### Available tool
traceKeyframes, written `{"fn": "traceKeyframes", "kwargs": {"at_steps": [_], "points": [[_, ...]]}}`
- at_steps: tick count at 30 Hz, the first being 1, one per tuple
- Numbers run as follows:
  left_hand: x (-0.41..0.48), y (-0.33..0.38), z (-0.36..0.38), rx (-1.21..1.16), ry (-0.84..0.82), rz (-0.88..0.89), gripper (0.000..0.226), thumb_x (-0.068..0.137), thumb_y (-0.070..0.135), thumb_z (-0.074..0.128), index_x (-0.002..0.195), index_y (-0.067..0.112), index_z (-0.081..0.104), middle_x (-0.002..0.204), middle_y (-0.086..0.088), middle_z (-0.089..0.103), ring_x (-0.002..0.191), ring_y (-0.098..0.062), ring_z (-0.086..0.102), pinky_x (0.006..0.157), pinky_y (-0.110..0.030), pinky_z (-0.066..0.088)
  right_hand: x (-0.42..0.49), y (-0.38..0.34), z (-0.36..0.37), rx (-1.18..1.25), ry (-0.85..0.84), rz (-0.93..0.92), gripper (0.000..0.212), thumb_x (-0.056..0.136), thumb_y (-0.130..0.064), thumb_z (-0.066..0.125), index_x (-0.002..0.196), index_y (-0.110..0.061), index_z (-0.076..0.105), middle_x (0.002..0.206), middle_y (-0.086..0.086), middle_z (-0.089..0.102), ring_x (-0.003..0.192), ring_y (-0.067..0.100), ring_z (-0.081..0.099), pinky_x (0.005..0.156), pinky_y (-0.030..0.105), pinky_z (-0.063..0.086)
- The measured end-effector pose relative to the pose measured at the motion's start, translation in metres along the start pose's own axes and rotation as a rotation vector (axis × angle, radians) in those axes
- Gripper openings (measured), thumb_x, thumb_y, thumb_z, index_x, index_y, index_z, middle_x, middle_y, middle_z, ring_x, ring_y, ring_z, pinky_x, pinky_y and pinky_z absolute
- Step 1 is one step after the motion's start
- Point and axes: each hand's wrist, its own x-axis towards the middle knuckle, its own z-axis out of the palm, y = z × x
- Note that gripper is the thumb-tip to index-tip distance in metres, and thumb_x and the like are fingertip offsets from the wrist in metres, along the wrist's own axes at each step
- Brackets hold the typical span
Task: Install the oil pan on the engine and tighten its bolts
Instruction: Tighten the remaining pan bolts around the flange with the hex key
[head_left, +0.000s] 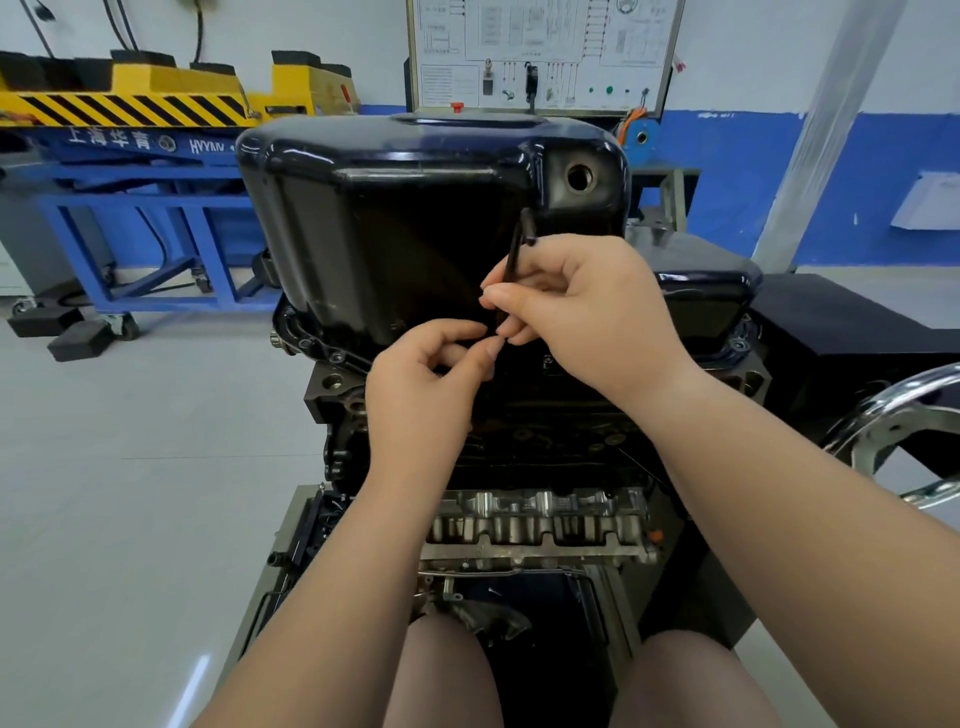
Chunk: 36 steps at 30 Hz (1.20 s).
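Oil pan (415, 208) sits on inverted engine (540, 514). Nearest us, our left hand (421, 384) curls at hex key (515, 249) lower tip, contents we cannot tell; our right hand (582, 312) grips key. Beyond pan, 1 blue-yellow lift (130, 104).

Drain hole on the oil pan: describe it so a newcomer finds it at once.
Find the glossy black oil pan sitting atop the engine. Go to its upper right corner, above the right hand and its thin black tool. The drain hole there is a round, metal-rimmed opening, the only hole in the pan's smooth wall.
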Motion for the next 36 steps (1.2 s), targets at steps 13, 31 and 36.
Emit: {"fn": "traceKeyframes", "kwargs": {"at_steps": [13, 31, 36], "points": [[0.014, 0.007, -0.006, 0.209, -0.088, 0.099, 0.020, 0.081, 0.029, 0.069, 0.064, 0.036, 0.063, 0.059, 0.016, 0.064, 0.052, 0.004, 0.053, 0.050, -0.008, 0.035, 0.001, -0.012, 0.000, 0.104, -0.016, -0.070, 0.023, 0.092, -0.006, 0.054, 0.113, -0.011, 0.061, 0.093, -0.001, 0.068, 0.053, 0.011, 0.065, 0.052, 0.018, 0.052], [0.024, 0.014, -0.013, 0.232, -0.173, 0.148, 0.016, 0.082, 0.022, 0.066, 0.067, 0.029, 0.065, 0.056, 0.007, 0.062, 0.046, 0.002, 0.050, 0.046, -0.010, 0.035, 0.003, -0.011, -0.001, 0.180, -0.089, -0.013, 0.016, 0.090, -0.005, 0.058, 0.097, -0.016, 0.066, 0.089, 0.001, 0.071, 0.051, 0.013, 0.060, 0.049, 0.021, 0.050], [0.028, 0.020, -0.017, 0.225, -0.254, 0.145, 0.015, 0.082, 0.026, 0.069, 0.070, 0.033, 0.064, 0.050, 0.011, 0.060, 0.038, 0.007, 0.048, 0.042, -0.004, 0.031, 0.006, -0.009, -0.005, 0.138, -0.078, -0.004, 0.013, 0.087, -0.008, 0.063, 0.090, -0.018, 0.070, 0.077, -0.001, 0.073, 0.051, 0.013, 0.063, 0.046, 0.018, 0.048]]}}
